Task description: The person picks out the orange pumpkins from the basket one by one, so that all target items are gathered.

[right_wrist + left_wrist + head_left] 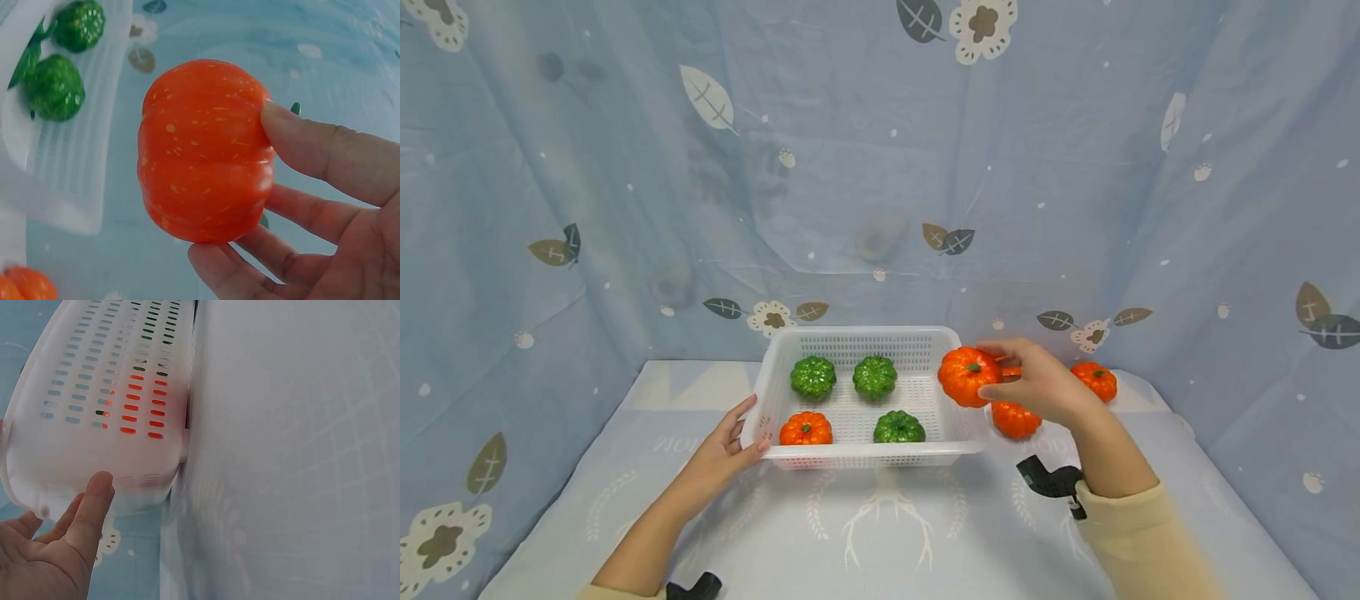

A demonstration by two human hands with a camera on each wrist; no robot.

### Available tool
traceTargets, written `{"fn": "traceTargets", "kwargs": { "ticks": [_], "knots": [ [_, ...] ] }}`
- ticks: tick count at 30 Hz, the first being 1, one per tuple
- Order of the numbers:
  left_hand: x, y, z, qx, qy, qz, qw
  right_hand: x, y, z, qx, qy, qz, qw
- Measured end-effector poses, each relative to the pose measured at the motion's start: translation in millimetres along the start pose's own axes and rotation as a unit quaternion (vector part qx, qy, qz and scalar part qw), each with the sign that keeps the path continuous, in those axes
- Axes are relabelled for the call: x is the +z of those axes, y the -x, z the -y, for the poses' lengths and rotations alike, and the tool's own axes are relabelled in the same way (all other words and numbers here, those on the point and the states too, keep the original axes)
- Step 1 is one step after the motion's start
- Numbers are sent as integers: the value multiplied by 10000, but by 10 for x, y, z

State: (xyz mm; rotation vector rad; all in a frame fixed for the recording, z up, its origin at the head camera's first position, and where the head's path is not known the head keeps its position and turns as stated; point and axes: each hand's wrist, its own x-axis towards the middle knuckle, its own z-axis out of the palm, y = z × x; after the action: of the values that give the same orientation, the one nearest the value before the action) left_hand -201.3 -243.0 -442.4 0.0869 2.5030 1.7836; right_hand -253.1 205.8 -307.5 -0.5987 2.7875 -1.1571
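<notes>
My right hand holds an orange pumpkin between thumb and fingers, at the right end of a white plastic basket. In the right wrist view, yellow specks dot the held pumpkin. Against the basket's left end, my left hand rests with fingers fairly straight and the thumb at the front corner. The left wrist view shows its fingertips touching the slotted basket wall. Inside the basket lie green pumpkins, three of them, and one orange pumpkin at front left.
Right of the basket, an orange pumpkin lies on the pale patterned tabletop; another shows partly behind my right hand. Farther right is one more orange pumpkin. A blue patterned curtain stands behind and at both sides.
</notes>
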Motion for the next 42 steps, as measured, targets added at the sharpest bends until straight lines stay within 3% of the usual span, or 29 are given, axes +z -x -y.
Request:
{"fn": "traceTargets", "kwargs": {
  "ticks": [6, 13, 31, 42],
  "knots": [
    [-1, 13, 17, -45, 124, 61, 9999, -220, 174, -206, 27, 50, -219, 9997],
    [4, 19, 8, 14, 165, 77, 9998, -313, 294, -505, 286, 191, -349, 9988],
    [-21, -11, 29, 139, 57, 84, 9999, -327, 343, -1305, 1282, 501, -426, 9896],
    [-12, -8, 10, 132, 69, 95, 9998, -277, 339, -1651, 1727, 230, -322, 9842]
  ]
}}
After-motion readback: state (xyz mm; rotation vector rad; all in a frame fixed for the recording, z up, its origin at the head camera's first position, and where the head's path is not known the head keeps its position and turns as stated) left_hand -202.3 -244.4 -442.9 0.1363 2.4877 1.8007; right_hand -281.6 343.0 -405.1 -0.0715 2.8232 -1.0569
